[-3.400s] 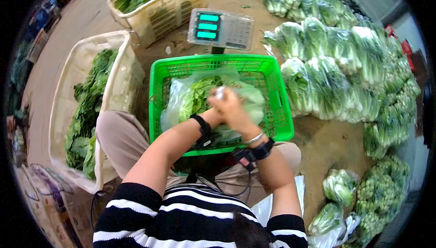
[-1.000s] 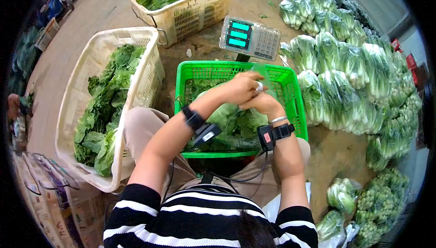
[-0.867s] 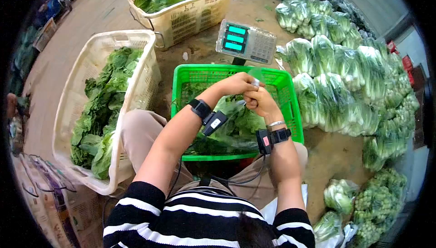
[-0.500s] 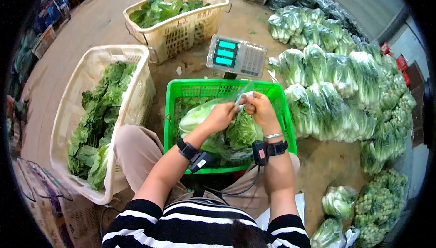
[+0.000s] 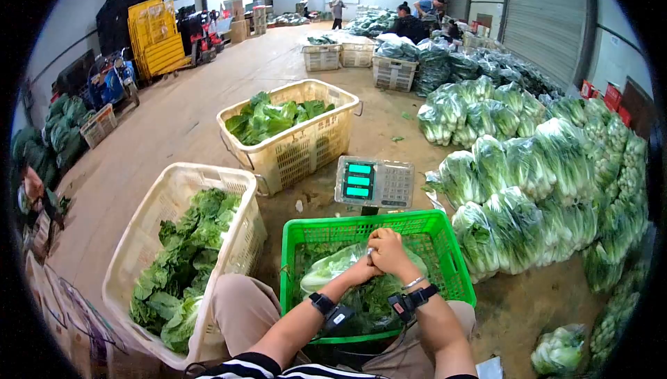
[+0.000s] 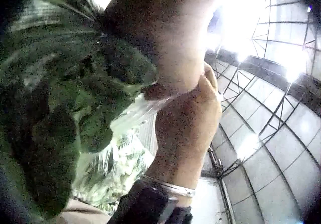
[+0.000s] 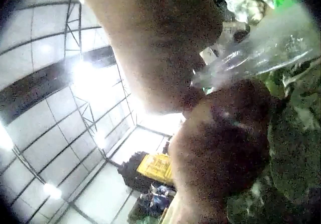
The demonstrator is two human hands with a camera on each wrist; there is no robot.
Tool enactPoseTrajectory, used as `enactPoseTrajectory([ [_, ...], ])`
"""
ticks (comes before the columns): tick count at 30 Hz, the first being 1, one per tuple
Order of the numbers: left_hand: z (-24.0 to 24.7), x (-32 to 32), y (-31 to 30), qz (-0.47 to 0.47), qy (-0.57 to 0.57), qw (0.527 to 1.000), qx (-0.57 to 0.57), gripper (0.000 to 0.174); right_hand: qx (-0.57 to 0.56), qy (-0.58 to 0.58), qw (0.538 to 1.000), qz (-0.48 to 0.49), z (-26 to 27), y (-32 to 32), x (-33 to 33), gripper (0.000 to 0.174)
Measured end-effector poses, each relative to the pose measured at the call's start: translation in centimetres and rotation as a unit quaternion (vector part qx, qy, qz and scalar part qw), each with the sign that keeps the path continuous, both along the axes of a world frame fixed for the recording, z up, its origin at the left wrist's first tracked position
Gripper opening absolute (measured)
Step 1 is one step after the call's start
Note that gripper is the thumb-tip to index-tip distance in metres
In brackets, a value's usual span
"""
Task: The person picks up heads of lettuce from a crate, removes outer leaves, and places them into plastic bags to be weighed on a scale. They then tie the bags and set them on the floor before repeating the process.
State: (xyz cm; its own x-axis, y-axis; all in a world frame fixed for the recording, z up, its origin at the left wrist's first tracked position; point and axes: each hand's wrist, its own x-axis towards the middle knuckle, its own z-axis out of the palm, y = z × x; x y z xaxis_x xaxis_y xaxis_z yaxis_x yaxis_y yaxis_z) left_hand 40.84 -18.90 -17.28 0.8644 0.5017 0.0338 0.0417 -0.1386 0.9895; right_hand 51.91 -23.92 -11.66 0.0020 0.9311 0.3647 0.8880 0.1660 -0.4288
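A clear plastic bag (image 5: pixel 332 268) filled with leafy green vegetables lies in a green plastic basket (image 5: pixel 376 225). Over it, my left hand (image 5: pixel 361 272) and right hand (image 5: pixel 390 250) meet, fingers curled around the bag's gathered neck. In the right wrist view the twisted plastic neck (image 7: pixel 261 53) runs between my right hand (image 7: pixel 155 43) and left hand (image 7: pixel 220 138). The left wrist view shows dark leaves (image 6: pixel 55 118) hanging close to my left hand (image 6: pixel 165 38), with the right hand (image 6: pixel 188 118) pressed against it. Most fingertips are hidden.
A scale display (image 5: pixel 375 182) with lit green readouts stands behind the basket. Cream crates of leaves stand at left (image 5: pixel 250 202) and beyond (image 5: pixel 306 146). Bagged greens (image 5: pixel 511 226) are piled at right. My knee (image 5: pixel 243 309) touches near the left crate. People (image 5: pixel 338 9) are far back.
The head view has tilted up, showing the hall beyond. My hands, slightly apart half a second ago with the bag's end between them, are now together. Earlier they moved over the bag.
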Motion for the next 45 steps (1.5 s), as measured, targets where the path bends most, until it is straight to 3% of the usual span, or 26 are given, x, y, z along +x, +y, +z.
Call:
enactPoseTrajectory([
  [3, 0.0, 0.1, 0.1, -0.042, -0.06, 0.997, -0.011, 0.031, -0.048, 0.028, 0.998, -0.006, 0.5, 0.0, -0.1, 0.018],
  [5, -0.3, 0.8, -0.1, 0.079, -0.116, 0.981, 0.131, 0.022, -0.052, 0.012, 0.999, 0.0, 1.3, -0.6, 0.4, 0.02],
  [7, -0.8, 1.2, 0.9, 0.068, 0.026, 0.995, -0.067, 0.032, -0.097, 0.111, 0.989, -0.003, 1.8, -2.1, 2.4, 0.018],
  [9, -0.8, 1.4, 0.6, 0.089, -0.008, 0.995, -0.039, 0.041, -0.047, 0.093, 0.995, -0.007, 2.0, -2.5, 2.7, 0.019],
  [11, -0.2, 1.3, 1.3, 0.056, 0.055, 0.985, -0.152, 0.038, -0.192, -0.014, 0.978, -0.079, 2.8, -3.2, 3.0, 0.021],
  [13, 0.7, 1.5, 1.5, 0.066, 0.039, 0.983, -0.167, 0.037, -0.127, -0.068, 0.984, -0.105, 2.8, -3.7, 1.2, 0.025],
  [15, 1.4, 1.5, 1.7, 0.022, 0.062, 0.961, -0.267, 0.033, -0.17, -0.103, 0.974, -0.106, 3.5, -5.0, -1.0, 0.028],
  [17, 1.3, 0.8, 2.3, -0.015, 0.068, 0.952, -0.299, 0.023, -0.16, -0.055, 0.983, -0.068, 0.7, -5.0, -0.2, 0.031],
  [19, 0.3, 0.8, 3.0, -0.045, 0.022, 0.95, -0.307, 0.013, -0.244, -0.002, 0.969, -0.018, 0.5, -5.1, 1.7, 0.032],
  [21, 1.1, 0.6, 2.8, -0.059, 0.036, 0.947, -0.313, 0.014, -0.252, -0.042, 0.967, -0.023, 0.5, -4.9, 2.3, 0.027],
  [22, 1.3, 0.8, 1.8, -0.036, 0.076, 0.992, -0.091, 0.015, -0.172, 0.119, 0.977, -0.04, -0.4, -4.7, 3.5, 0.025],
  [23, 1.7, 1.2, 1.5, -0.014, 0.108, 0.984, 0.141, 0.017, -0.08, 0.273, 0.957, -0.058, -0.9, -3.7, 4.6, 0.023],
  [24, 1.4, 1.3, 0.7, -0.002, 0.098, 0.888, 0.449, 0.02, -0.084, 0.273, 0.957, -0.059, -1.2, -2.7, 5.0, 0.023],
  [25, 0.2, 0.5, -1.4, -0.015, 0.11, 0.896, 0.429, 0.02, -0.177, 0.312, 0.931, -0.066, -2.9, -3.4, 4.1, 0.022],
  [27, 1.7, 0.2, -0.8, 0.036, -0.024, 0.79, 0.612, 0.015, -0.279, 0.275, 0.919, -0.037, -4.5, -0.9, 5.1, 0.022],
  [29, 1.4, -0.2, -0.6, 0.095, -0.073, 0.797, 0.592, 0.012, -0.234, 0.227, 0.945, 0.016, -6.1, -0.3, 5.4, 0.028],
  [31, 2.4, 0.2, -1.4, 0.163, -0.088, 0.796, 0.576, 0.011, -0.249, 0.3, 0.913, 0.12, -4.3, -1.2, 5.3, 0.026],
  [33, 2.3, 0.1, -1.2, 0.148, -0.034, 0.814, 0.561, 0.017, -0.302, 0.427, 0.845, 0.114, -5.4, -0.6, 6.4, 0.022],
  [34, 2.8, 0.2, -1.0, 0.124, -0.018, 0.838, 0.53, 0.018, -0.205, 0.412, 0.883, 0.098, -3.1, -1.6, 5.5, 0.021],
  [35, 3.1, 0.1, -0.7, 0.101, -0.002, 0.858, 0.503, 0.018, -0.224, 0.468, 0.85, 0.098, -3.2, -1.6, 5.5, 0.022],
  [36, 2.2, 0.2, -0.1, 0.073, -0.028, 0.906, 0.417, 0.016, -0.206, 0.48, 0.851, 0.058, -3.3, -1.7, 5.2, 0.021],
  [38, 2.7, -0.2, 0.3, 0.037, 0.008, 0.93, 0.366, 0.013, -0.188, 0.494, 0.849, 0.018, -3.7, -1.6, 4.5, 0.02],
  [40, 4.2, -0.5, 0.1, 0.001, 0.055, 0.955, 0.292, 0.008, -0.134, 0.636, 0.759, -0.043, -4.6, -1.3, 3.6, 0.02],
  [41, 3.9, -0.6, 0.5, 0.003, 0.057, 0.955, 0.29, 0.008, -0.137, 0.636, 0.758, -0.042, -4.7, -1.0, 3.1, 0.02],
  [43, 3.3, -0.5, 1.3, -0.004, 0.035, 0.975, 0.219, 0.018, -0.045, 0.713, 0.698, -0.054, -4.9, -0.6, 2.1, 0.02],
  [45, 3.2, -0.5, 1.2, 0.005, 0.055, 0.977, 0.205, 0.026, -0.021, 0.7, 0.708, -0.091, -5.7, 0.1, 2.0, 0.02],
])
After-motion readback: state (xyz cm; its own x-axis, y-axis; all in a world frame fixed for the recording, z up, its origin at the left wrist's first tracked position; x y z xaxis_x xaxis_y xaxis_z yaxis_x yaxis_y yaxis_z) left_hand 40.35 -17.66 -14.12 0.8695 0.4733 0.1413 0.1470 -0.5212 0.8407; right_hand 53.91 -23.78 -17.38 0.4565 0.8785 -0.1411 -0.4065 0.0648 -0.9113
